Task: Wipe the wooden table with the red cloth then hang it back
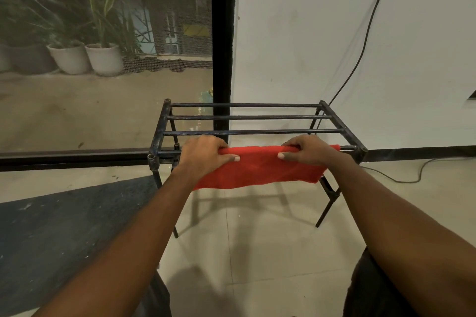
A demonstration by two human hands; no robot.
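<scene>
A red cloth (257,170) hangs draped over the nearest bar of a black metal rack (247,132). My left hand (203,153) grips the cloth's left part at the bar, thumb in front and fingers curled over the top. My right hand (310,149) grips its right part the same way. The cloth's lower edge hangs free below the bar. No wooden table is in view.
The rack stands on a tiled floor against a white wall (334,46), with three more bars behind the cloth. A black cable (365,33) runs down the wall and along the floor at right. A dark mat (64,226) lies at left. Potted plants (103,56) stand behind a screened window.
</scene>
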